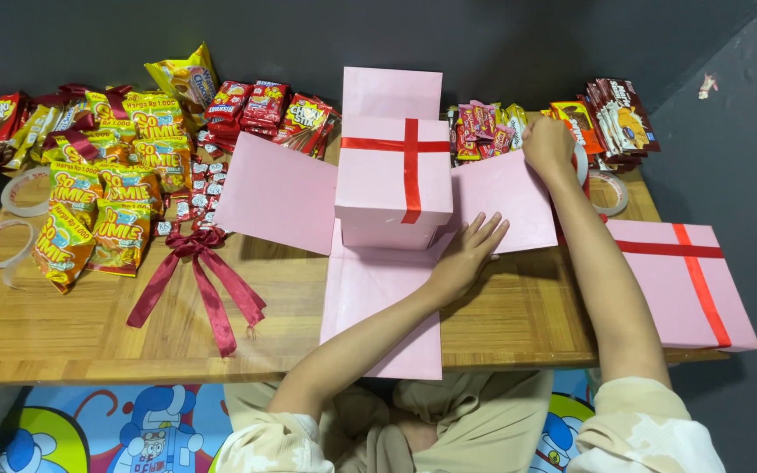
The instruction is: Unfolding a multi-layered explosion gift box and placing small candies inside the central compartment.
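L hand [464,256] flat on unfolded pink box [377,289]; R hand [548,144] at snack packs [486,124].

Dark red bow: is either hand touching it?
No, the dark red bow lies alone left of the pink flaps, away from both hands.

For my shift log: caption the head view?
Left hand flat on pink flaps beside ribboned box; right hand at snacks.

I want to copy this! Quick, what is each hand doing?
Left hand: open, fingers spread, flat on the pink paper beside the box.
Right hand: curled at the paper's far right flap; what it holds cannot be told.
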